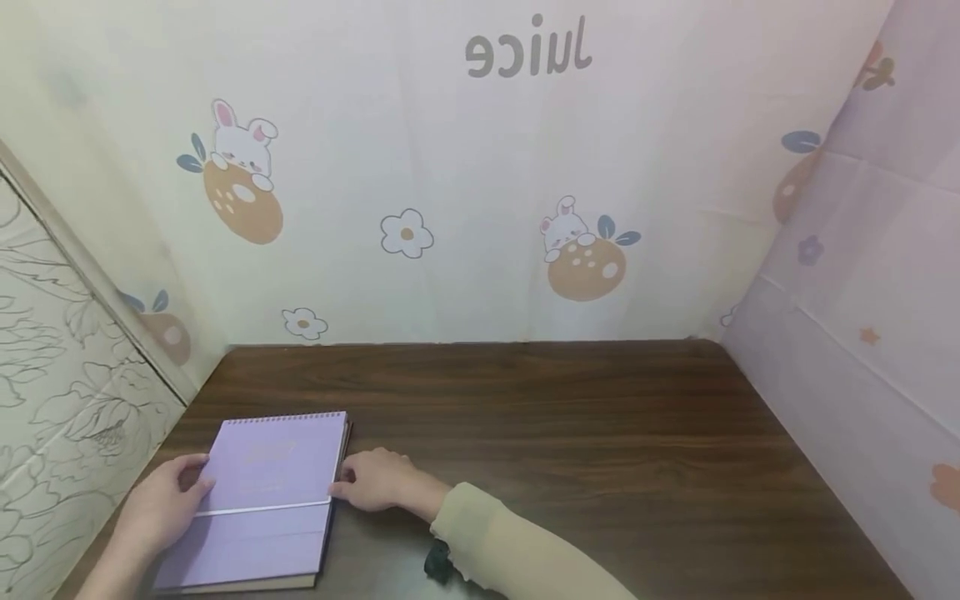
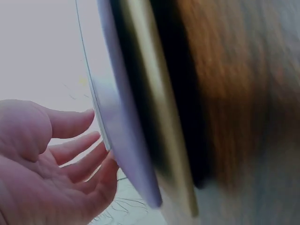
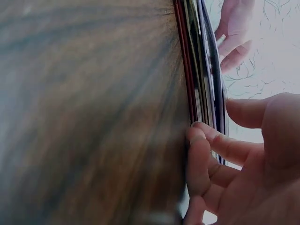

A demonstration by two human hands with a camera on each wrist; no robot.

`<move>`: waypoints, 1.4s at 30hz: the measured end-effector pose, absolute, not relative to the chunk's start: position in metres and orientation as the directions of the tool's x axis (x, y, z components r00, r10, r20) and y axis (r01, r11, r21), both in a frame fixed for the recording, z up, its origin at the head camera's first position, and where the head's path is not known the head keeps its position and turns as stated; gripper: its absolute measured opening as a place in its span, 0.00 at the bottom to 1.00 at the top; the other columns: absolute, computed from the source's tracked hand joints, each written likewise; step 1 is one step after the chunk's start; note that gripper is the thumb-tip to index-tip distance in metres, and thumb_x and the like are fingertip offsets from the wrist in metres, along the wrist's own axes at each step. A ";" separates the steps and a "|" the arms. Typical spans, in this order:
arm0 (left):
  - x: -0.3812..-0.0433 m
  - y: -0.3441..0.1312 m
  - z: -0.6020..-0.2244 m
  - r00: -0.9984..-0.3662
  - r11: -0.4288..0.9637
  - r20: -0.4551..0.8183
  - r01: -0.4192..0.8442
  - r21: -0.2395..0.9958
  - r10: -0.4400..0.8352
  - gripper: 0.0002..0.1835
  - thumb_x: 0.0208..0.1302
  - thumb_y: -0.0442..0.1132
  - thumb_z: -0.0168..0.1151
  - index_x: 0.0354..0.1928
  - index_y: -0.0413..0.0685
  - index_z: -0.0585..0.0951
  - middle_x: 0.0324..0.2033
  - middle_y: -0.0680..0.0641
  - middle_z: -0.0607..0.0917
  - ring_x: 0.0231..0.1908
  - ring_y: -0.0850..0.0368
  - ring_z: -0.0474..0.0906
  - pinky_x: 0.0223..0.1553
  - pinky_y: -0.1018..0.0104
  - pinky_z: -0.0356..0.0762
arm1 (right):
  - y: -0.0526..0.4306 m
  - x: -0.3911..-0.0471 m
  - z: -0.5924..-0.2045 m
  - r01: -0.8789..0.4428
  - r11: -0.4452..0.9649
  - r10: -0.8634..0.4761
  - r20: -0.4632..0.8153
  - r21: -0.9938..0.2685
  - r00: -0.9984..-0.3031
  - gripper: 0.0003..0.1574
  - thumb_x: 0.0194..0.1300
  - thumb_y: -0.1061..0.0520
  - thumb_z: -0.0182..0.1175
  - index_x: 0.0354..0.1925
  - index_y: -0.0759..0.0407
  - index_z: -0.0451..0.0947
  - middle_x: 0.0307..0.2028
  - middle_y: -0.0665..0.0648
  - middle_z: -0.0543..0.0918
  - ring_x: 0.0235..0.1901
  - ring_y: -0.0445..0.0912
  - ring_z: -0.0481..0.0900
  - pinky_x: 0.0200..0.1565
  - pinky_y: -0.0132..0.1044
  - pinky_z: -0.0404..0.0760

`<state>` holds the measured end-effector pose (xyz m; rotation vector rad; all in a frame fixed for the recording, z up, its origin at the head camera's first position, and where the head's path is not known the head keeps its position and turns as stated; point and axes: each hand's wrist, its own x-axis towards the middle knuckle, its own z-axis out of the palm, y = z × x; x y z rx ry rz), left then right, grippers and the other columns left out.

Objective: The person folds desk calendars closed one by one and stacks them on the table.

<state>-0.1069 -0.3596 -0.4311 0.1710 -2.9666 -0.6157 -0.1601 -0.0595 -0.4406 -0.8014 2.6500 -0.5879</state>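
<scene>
A purple notebook [image 1: 277, 467] with a spiral binding along its far edge and a white band across its cover lies flat at the table's left. Beneath it, the right wrist view shows a stack of page edges and dark red covers [image 3: 183, 51]. My left hand [image 1: 161, 504] touches the notebook's left edge with thumb and fingertips, its fingers loosely bent. At the right edge, my right hand [image 1: 378, 479] grips the stack. Its thumb [image 3: 246, 112] lies against the top cover, and its fingers [image 3: 220, 143] are bent around the lower side.
The brown wooden table [image 1: 570, 442] extends far to the right. A pale printed cloth [image 1: 465, 150] hangs behind it and along the right side. A panel with line-drawn flowers [image 1: 67, 400] borders the left. A small black object [image 1: 438, 561] sits by the right sleeve.
</scene>
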 end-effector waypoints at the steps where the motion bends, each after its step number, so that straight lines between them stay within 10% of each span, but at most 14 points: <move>1: -0.107 -0.356 -0.431 -0.984 0.916 0.128 -0.060 0.396 -0.120 0.22 0.65 0.36 0.62 0.56 0.26 0.74 0.54 0.19 0.72 0.53 0.17 0.66 0.49 0.29 0.64 | -0.057 -0.161 -0.440 -0.456 0.752 -0.584 -0.161 -0.476 -0.795 0.16 0.69 0.36 0.58 0.42 0.42 0.83 0.32 0.41 0.82 0.34 0.38 0.77 0.36 0.36 0.74; 14: -0.115 -0.260 -0.409 -0.883 0.890 0.463 0.271 0.366 0.078 0.08 0.56 0.30 0.67 0.40 0.43 0.85 0.38 0.38 0.86 0.42 0.35 0.80 0.43 0.38 0.72 | -0.009 -0.161 -0.423 -0.511 0.719 -0.575 0.011 -0.471 -0.818 0.12 0.70 0.44 0.60 0.43 0.47 0.83 0.30 0.41 0.80 0.30 0.36 0.75 0.34 0.33 0.75; 21: -0.135 -0.190 -0.398 -0.813 0.865 0.542 0.414 0.283 0.212 0.09 0.60 0.34 0.66 0.43 0.44 0.85 0.44 0.44 0.86 0.44 0.42 0.79 0.44 0.45 0.75 | 0.041 -0.162 -0.404 -0.503 0.776 -0.470 0.184 -0.381 -0.864 0.16 0.69 0.42 0.61 0.49 0.48 0.81 0.46 0.48 0.81 0.49 0.47 0.76 0.50 0.44 0.76; 42: -0.147 -0.114 -0.406 -0.925 0.935 0.285 0.308 0.176 0.251 0.40 0.68 0.66 0.53 0.75 0.51 0.65 0.76 0.36 0.53 0.73 0.34 0.47 0.66 0.32 0.51 | 0.174 -0.149 -0.403 -0.281 0.884 -0.174 0.295 -0.373 -0.940 0.45 0.62 0.34 0.65 0.70 0.51 0.68 0.74 0.65 0.56 0.73 0.64 0.47 0.65 0.71 0.49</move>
